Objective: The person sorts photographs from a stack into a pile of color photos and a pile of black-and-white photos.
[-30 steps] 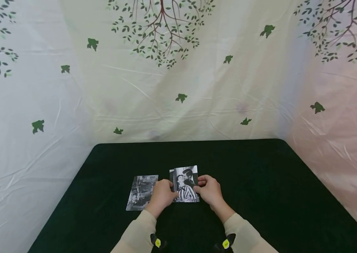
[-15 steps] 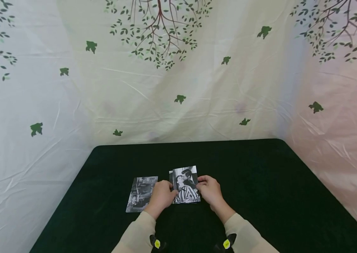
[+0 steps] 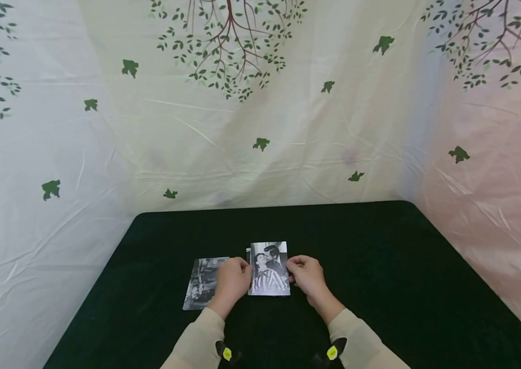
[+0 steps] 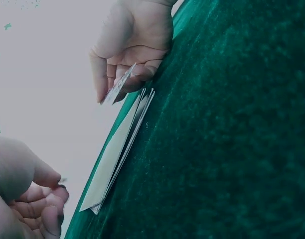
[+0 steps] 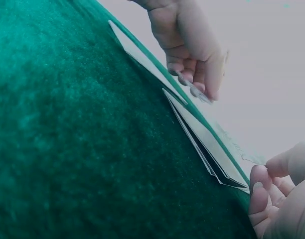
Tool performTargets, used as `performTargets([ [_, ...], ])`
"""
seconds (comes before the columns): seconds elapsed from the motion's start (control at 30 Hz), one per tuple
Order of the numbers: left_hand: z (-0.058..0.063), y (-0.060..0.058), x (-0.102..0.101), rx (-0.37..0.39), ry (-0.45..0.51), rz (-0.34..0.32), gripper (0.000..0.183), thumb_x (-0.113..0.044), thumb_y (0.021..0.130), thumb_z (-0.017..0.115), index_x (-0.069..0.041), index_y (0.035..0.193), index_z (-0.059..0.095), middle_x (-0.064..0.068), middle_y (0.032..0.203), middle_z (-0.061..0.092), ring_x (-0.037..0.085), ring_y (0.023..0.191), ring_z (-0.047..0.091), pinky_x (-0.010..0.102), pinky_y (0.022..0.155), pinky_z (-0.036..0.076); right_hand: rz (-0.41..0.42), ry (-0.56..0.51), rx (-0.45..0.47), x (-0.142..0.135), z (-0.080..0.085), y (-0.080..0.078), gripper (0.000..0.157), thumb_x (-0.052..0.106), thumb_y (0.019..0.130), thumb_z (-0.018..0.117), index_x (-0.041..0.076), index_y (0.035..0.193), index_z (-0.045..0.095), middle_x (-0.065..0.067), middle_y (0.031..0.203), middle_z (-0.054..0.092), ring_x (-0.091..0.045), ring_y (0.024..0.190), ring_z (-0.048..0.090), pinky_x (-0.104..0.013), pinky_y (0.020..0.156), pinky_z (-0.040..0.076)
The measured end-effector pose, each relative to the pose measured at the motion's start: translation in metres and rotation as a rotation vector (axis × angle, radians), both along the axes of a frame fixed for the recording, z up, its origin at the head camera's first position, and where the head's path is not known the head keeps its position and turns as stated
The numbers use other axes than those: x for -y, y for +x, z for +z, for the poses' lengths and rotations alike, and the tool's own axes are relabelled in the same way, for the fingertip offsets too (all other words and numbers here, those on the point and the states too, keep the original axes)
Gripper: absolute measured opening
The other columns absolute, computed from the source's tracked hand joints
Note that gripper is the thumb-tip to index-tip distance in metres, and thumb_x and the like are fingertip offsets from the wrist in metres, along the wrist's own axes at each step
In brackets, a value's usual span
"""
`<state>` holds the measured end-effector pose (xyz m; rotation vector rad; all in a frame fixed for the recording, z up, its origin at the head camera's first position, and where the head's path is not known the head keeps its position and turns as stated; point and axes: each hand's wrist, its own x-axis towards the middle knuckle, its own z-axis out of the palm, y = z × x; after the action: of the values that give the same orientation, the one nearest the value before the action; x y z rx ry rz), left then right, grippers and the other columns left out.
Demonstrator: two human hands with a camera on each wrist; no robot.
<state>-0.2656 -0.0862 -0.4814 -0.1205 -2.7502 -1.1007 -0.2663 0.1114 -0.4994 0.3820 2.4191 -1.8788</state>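
A black-and-white photo print [image 3: 269,271] of a couple stands in the middle, in the head view. My left hand [image 3: 232,279] pinches its left edge with curled fingers, and my right hand [image 3: 308,279] pinches the right edge between thumb and fingers. Behind it, a sliver of another print shows at the upper left. In the left wrist view, several folded-looking, pale-sided cards [image 4: 112,154] stand on the cloth below the hands. Left of the left hand is a second black-and-white print [image 3: 199,284], partly covered by that hand; its picture is too small to make out.
A dark green cloth [image 3: 371,287] covers the table, with rounded far corners. Pale fabric walls [image 3: 205,154] printed with leaves and branches rise close behind and on both sides. Both wrists carry black bands with yellow tags.
The couple print has turned from slightly tilted to nearly straight. The left thumb has moved off its front toward the edge, and the left hand has shifted slightly left. The right hand stays nearly put.
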Motion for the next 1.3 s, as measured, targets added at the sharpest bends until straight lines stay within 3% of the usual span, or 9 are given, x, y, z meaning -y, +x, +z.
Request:
performTargets([
  [0.3, 0.0019, -0.0013, 0.0002, 0.015, 0.073, 0.045, 0.015, -0.015, 0.089, 0.064, -0.008, 0.075, 0.067, -0.001, 0.063, 0.057, 0.012, 0.054, 0.051, 0.028, 0.05, 0.042, 0.015, -0.04, 0.018, -0.0019, 0.0036, -0.0009, 0.02, 0.021, 0.096, 0.057, 0.006, 0.106, 0.065, -0.009, 0.094, 0.061, -0.021, 0.074, 0.059, -0.031, 0.063, 0.047],
  [0.47, 0.0043, 0.0004, 0.0011, 0.06, 0.142, 0.054, 0.015, -0.015, 0.086, 0.065, -0.009, 0.073, 0.067, -0.001, 0.059, 0.057, 0.013, 0.05, 0.053, 0.028, 0.047, 0.042, 0.02, -0.051, 0.013, -0.0023, 0.0035, 0.0001, 0.02, 0.021, 0.095, 0.057, 0.005, 0.104, 0.065, -0.01, 0.094, 0.06, -0.021, 0.075, 0.058, -0.031, 0.064, 0.047],
  [1.07, 0.0049, -0.0059, 0.0036, 0.017, 0.197, 0.068, 0.011, -0.013, 0.086, 0.067, -0.006, 0.08, 0.073, -0.001, 0.063, 0.063, 0.012, 0.054, 0.054, 0.028, 0.051, 0.044, 0.028, -0.051, -0.028, -0.0027, 0.0095, -0.0015, 0.019, 0.02, 0.092, 0.059, 0.005, 0.101, 0.067, -0.01, 0.091, 0.061, -0.021, 0.074, 0.058, -0.03, 0.063, 0.047],
  [1.17, 0.0072, -0.0061, 0.0051, 0.062, 0.249, 0.057, 0.012, -0.014, 0.087, 0.066, -0.006, 0.083, 0.072, 0.001, 0.067, 0.064, 0.012, 0.057, 0.056, 0.028, 0.052, 0.046, 0.029, -0.06, -0.042, -0.0039, 0.0098, -0.0035, 0.019, 0.019, 0.093, 0.06, 0.004, 0.102, 0.067, -0.01, 0.09, 0.062, -0.02, 0.072, 0.058, -0.03, 0.062, 0.047],
  [1.3, 0.0097, -0.0061, 0.0092, 0.187, 0.408, 0.036, 0.013, -0.017, 0.09, 0.064, -0.006, 0.092, 0.071, 0.004, 0.076, 0.064, 0.016, 0.065, 0.059, 0.029, 0.057, 0.049, 0.027, -0.094, -0.036, -0.0064, 0.0099, -0.0039, 0.02, 0.021, 0.093, 0.062, 0.005, 0.103, 0.068, -0.009, 0.09, 0.064, -0.019, 0.072, 0.058, -0.03, 0.062, 0.047],
])
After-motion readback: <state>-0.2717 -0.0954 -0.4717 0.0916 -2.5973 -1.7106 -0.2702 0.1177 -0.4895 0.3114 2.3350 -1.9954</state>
